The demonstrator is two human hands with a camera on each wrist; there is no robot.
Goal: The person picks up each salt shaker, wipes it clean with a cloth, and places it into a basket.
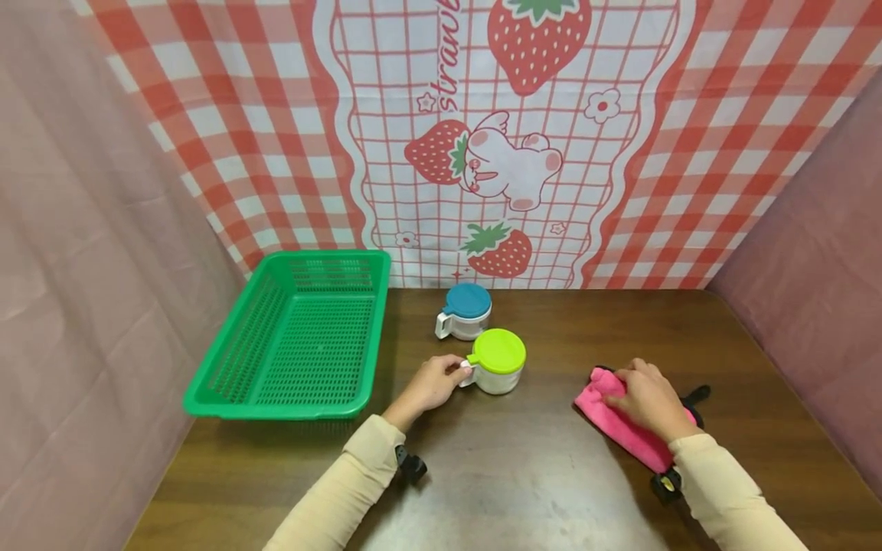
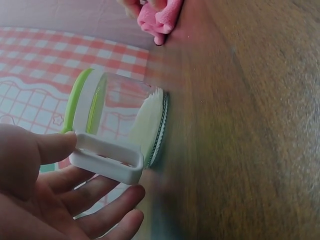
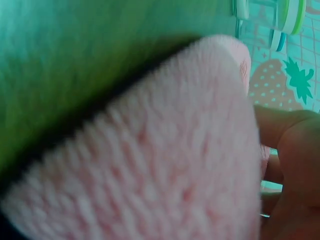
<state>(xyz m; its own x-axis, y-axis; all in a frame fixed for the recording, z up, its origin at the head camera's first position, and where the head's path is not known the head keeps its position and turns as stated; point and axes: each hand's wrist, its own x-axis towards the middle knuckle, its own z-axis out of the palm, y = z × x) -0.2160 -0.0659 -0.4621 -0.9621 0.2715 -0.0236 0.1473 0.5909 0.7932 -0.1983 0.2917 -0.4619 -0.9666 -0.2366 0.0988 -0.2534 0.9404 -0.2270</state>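
Observation:
A clear seasoning jar with a lime-green lid (image 1: 499, 352) stands on the table, white contents showing through its glass in the left wrist view. My left hand (image 1: 434, 383) pinches its white handle (image 2: 107, 159), thumb on top and fingers below. Just behind it is a second jar with a blue lid (image 1: 468, 301) and its own white handle. Over on the right, my right hand (image 1: 648, 398) grips a fluffy pink cloth (image 1: 623, 428) that lies on the table. In the right wrist view the cloth (image 3: 165, 150) fills much of the picture and hides most fingers.
At the left stands a green plastic basket (image 1: 381, 337) with perforated walls and floor. A black piece (image 1: 697, 395) sticks out beyond the cloth on the right. Behind the table hangs a red-and-white checked curtain (image 1: 276, 115) with strawberries; pink fabric borders both sides.

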